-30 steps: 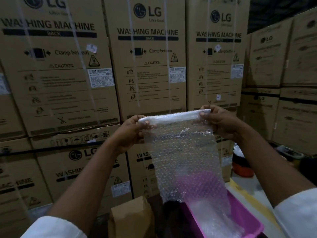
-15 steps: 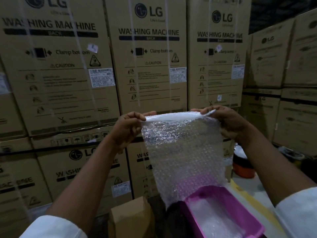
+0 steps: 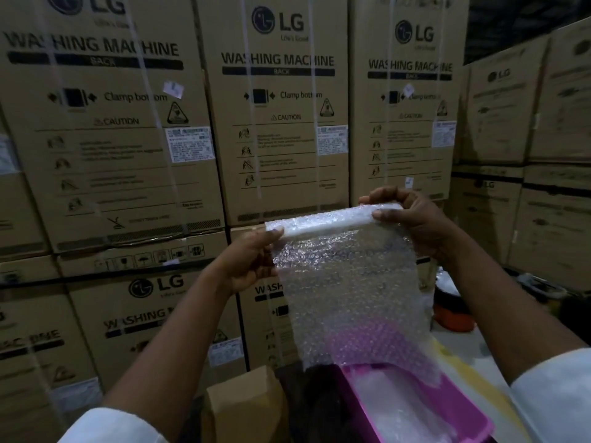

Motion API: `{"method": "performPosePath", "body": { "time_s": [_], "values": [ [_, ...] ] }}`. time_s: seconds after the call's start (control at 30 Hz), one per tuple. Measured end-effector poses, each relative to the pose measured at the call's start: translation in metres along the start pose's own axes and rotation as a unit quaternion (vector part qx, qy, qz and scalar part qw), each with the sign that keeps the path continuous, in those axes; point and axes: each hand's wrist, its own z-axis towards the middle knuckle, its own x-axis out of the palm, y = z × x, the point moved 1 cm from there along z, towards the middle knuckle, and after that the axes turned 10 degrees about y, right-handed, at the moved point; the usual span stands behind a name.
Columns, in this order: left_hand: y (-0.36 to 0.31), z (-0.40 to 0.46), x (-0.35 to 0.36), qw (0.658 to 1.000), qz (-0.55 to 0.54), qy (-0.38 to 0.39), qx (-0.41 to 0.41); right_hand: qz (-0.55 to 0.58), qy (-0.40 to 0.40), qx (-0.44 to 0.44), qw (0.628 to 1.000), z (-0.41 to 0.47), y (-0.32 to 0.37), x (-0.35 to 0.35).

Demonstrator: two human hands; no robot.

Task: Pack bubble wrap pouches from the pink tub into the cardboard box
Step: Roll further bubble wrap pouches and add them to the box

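A clear bubble wrap pouch (image 3: 348,282) hangs in the air in front of me, its top edge folded into a thick band. My left hand (image 3: 249,260) pinches the left end of that band. My right hand (image 3: 412,219) grips the right end, which sits higher, so the band slopes up to the right. Below the pouch stands the pink tub (image 3: 473,423) with more bubble wrap inside. A small cardboard box (image 3: 243,407) stands just left of the tub at the bottom of the view; its inside is hidden.
Tall stacks of washing machine cartons (image 3: 275,123) form a wall straight ahead and on the right (image 3: 543,155). An orange and black object (image 3: 454,311) sits on the floor behind the tub at the right.
The pouch's top band has been folded thicker and now tilts up to the right. Both hands shifted slightly right, still holding its ends.
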Motion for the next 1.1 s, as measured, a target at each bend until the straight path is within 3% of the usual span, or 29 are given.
{"method": "performPosePath", "body": {
  "time_s": [0.17,0.33,0.53,0.67,0.77,1.0,1.1],
  "values": [
    [-0.006,0.001,0.004,0.997,0.046,-0.029,0.049,0.049,-0.022,0.025,0.998,-0.002,0.004,0.005],
    [-0.011,0.002,0.007,0.995,0.034,-0.038,0.08,0.117,0.042,0.099,0.987,-0.008,-0.016,0.003],
    [-0.016,-0.002,0.006,0.991,0.089,-0.038,0.097,0.044,0.044,0.089,0.994,-0.009,-0.014,-0.005],
    [-0.023,-0.004,0.006,0.991,0.04,0.028,0.127,0.047,0.03,0.078,0.995,-0.006,-0.009,-0.005],
    [-0.023,-0.007,0.006,0.989,-0.041,0.098,0.107,0.037,0.041,0.058,0.997,-0.006,-0.005,-0.003],
    [-0.006,-0.003,0.01,0.997,0.019,0.066,-0.046,0.014,0.048,0.052,0.997,-0.006,-0.001,0.0],
    [-0.001,0.0,0.008,0.997,0.026,0.052,-0.054,0.016,0.06,0.047,0.997,-0.006,-0.002,0.0]
  ]
}}
